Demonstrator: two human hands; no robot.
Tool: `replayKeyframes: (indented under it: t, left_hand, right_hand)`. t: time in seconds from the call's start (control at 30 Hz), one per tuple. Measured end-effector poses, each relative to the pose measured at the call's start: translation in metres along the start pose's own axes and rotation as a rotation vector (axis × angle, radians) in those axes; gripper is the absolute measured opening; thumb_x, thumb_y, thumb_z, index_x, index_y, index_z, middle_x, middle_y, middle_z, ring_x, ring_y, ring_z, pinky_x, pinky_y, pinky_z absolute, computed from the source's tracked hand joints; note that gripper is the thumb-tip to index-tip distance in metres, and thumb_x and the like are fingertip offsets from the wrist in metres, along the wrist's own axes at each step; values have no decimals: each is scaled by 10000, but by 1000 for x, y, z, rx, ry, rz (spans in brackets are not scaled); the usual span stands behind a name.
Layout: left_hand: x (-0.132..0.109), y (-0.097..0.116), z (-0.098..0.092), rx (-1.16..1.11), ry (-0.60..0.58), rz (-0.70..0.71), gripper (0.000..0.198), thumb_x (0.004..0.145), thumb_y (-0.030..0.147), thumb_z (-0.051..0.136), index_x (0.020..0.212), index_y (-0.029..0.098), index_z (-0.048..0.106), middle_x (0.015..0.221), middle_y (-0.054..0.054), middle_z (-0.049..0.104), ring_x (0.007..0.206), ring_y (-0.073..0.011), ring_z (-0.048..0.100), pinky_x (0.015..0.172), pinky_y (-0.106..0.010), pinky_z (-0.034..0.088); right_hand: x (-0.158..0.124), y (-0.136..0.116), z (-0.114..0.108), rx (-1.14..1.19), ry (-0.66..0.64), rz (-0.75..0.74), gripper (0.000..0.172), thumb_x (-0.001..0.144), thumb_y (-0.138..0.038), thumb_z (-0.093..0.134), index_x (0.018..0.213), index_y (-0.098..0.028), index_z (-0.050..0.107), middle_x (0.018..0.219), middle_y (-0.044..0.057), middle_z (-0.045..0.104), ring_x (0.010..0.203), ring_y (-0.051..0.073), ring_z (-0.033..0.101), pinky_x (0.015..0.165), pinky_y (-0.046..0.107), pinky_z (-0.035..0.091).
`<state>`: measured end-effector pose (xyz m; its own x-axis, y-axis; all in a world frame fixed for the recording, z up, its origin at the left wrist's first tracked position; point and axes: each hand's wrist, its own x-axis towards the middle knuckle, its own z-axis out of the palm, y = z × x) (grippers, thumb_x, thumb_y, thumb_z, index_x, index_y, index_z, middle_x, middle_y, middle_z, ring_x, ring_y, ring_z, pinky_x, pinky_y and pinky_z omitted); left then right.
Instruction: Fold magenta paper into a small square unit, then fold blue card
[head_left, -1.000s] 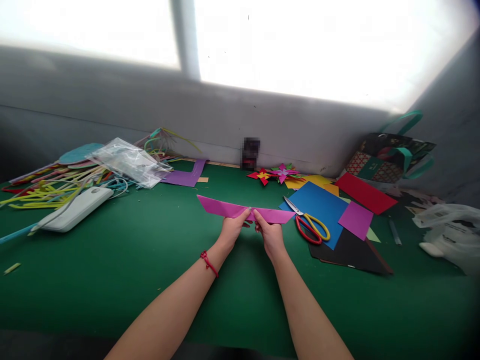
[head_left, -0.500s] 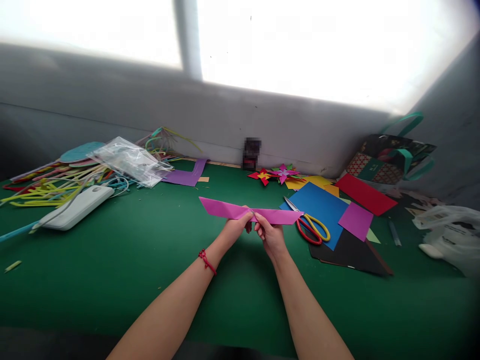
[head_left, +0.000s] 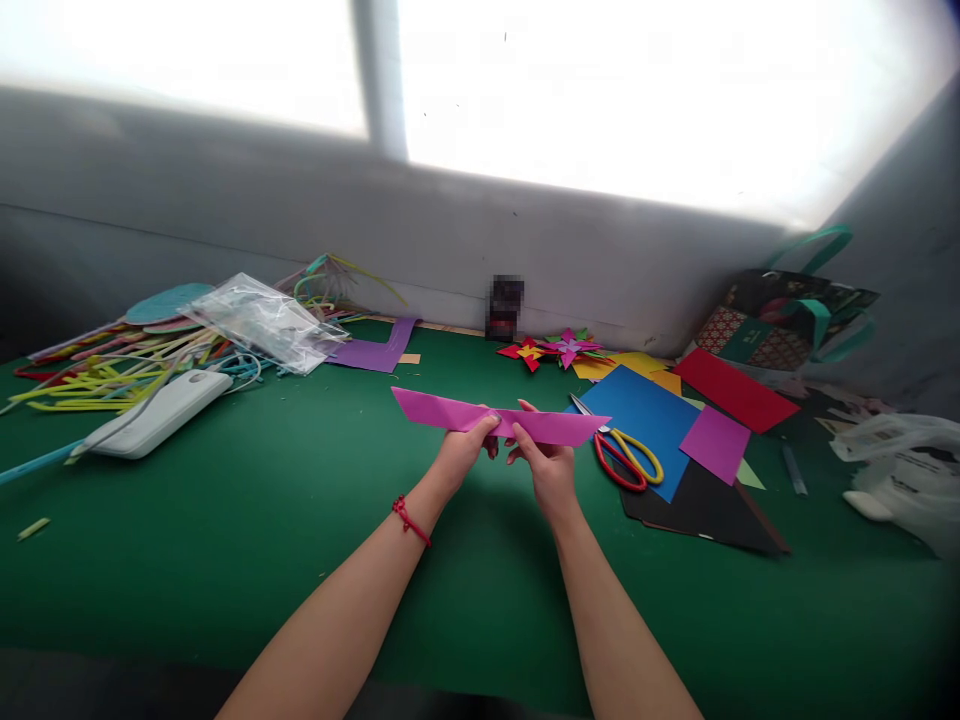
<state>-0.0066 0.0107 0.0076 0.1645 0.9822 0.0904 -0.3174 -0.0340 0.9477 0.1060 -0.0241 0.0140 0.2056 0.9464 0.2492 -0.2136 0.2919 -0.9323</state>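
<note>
A long folded strip of pink paper (head_left: 562,428) with slanted ends is held up over the green table. My left hand (head_left: 461,452) pinches it just left of its middle, thumb on the near face and fingers behind. My right hand (head_left: 551,470) grips it right of the middle, the thumb pressed on the lower edge and a fingertip showing above the top edge. Close to the strip's right end lie scissors (head_left: 628,460) with one red and one yellow handle, on a blue sheet of paper (head_left: 637,400).
Paper flowers (head_left: 566,347) lie near the wall. Red paper (head_left: 735,388), a pink square (head_left: 715,445) and black sheets (head_left: 697,510) are on the right, before a gift bag (head_left: 780,320). Left are a white power strip (head_left: 161,415), pipe cleaners (head_left: 90,385) and a plastic bag (head_left: 259,320).
My hands have moved slightly apart along the pink paper. A right fingertip now shows above its top edge, and my left thumb lies further onto the strip.
</note>
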Motion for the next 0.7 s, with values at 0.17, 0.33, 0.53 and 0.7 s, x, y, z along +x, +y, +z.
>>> replayKeyframes:
  t: [0.17,0.33,0.53,0.7]
  left_hand:
    - [0,2,-2,-100,-76,-19,198,758,328,508,678,146,510,547,24,491,447,-90,478,439,-222,389]
    - [-1,3,-3,-117,-154,-32,285,802,391,426,657,157,502,505,27,467,417,-95,462,409,-222,359]
    - [-1,5,-4,-87,-123,-58,251,751,381,546,659,150,519,547,20,487,460,-84,466,409,-197,349]
    - [3,9,-10,-128,-43,-99,260,726,378,575,619,150,510,489,45,428,403,-59,409,366,-181,310]
  right_hand:
    - [1,4,-10,-206,-192,-169,249,779,-301,576,1011,-277,663,924,44,547,774,175,549,630,313,521]
    - [-1,4,-18,-322,-295,-276,261,800,-241,554,1031,-314,653,923,41,500,852,192,534,716,327,489]
    - [-5,-1,-15,-420,-351,-309,300,794,-210,543,1054,-329,636,964,37,482,891,191,528,772,330,465]
    - [0,-3,-15,-79,-250,-79,327,826,-262,479,1146,-278,544,1050,60,544,900,192,552,713,315,479]
